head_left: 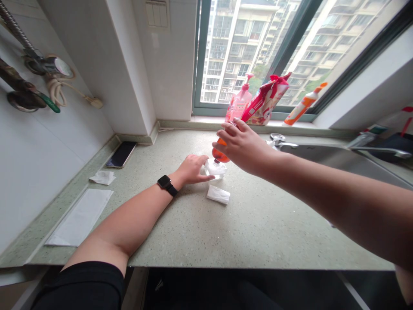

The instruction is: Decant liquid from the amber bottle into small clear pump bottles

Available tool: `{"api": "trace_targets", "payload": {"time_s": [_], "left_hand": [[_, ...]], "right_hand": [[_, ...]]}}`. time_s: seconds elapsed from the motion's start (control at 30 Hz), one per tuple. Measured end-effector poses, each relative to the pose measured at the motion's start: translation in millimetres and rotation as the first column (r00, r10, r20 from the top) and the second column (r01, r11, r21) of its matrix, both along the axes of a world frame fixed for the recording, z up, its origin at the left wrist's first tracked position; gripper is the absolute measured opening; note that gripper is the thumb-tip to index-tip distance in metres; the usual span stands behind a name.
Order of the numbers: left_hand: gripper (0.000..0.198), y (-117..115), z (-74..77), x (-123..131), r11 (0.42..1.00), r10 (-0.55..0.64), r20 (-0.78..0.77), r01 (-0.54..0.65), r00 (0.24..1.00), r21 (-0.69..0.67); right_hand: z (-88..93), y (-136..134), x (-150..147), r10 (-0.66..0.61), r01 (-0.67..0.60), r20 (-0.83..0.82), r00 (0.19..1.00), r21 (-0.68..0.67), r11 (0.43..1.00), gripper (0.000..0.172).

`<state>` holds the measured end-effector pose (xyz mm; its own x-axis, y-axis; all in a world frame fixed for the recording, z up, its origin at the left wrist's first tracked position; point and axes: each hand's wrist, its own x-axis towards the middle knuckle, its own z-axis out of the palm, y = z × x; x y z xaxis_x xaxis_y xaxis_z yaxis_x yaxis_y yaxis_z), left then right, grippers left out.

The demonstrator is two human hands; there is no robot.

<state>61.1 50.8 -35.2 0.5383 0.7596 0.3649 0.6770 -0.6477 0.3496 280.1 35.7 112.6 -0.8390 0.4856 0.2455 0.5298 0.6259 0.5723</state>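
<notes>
In the middle of the counter stands a small clear container (pixel 217 169), with my left hand (pixel 193 169) closed around its left side. Above it my right hand (pixel 240 140) grips a bottle of orange liquid (pixel 221 150). That bottle is tipped over, its dark neck pointing down at the container's mouth. Whether the neck touches the mouth or goes inside it, I cannot tell. My right fingers hide much of the bottle's upper part. Just in front of the container lies a folded white tissue (pixel 218 194).
On the left lie a phone (pixel 121 154), a crumpled tissue (pixel 102 177) and a flat white sheet (pixel 80 217). A pink pump bottle (pixel 239 103), a red pouch (pixel 266 101) and an orange-and-white bottle (pixel 303 106) stand along the windowsill. A sink (pixel 318 157) with a faucet is at the right.
</notes>
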Motion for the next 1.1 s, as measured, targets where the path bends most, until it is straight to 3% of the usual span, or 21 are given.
{"api": "trace_targets", "payload": {"time_s": [0.2,0.67,0.87,1.1], "left_hand": [[0.063,0,-2.1,0,1.0,0.011,0.01,-0.011,1.0,-0.002],[0.055,0,-1.6,0,1.0,-0.01,0.012,0.009,1.0,0.02],[0.057,-3,1.2,0,1.0,0.005,0.007,-0.005,1.0,0.009],[0.059,-2,0.8,-1,1.0,0.019,0.004,-0.019,1.0,-0.017]], "right_hand": [[-2.2,2,4,0.006,-0.014,-0.083,0.997,-0.088,0.996,0.043],[-9.2,1,27,-0.083,0.075,-0.112,0.99,-0.077,0.994,0.049],[-28.8,2,49,-0.12,0.096,-0.222,0.968,-0.117,0.988,0.061],[-71.3,7,73,-0.145,0.054,-0.458,0.877,-0.205,0.977,0.061]]}}
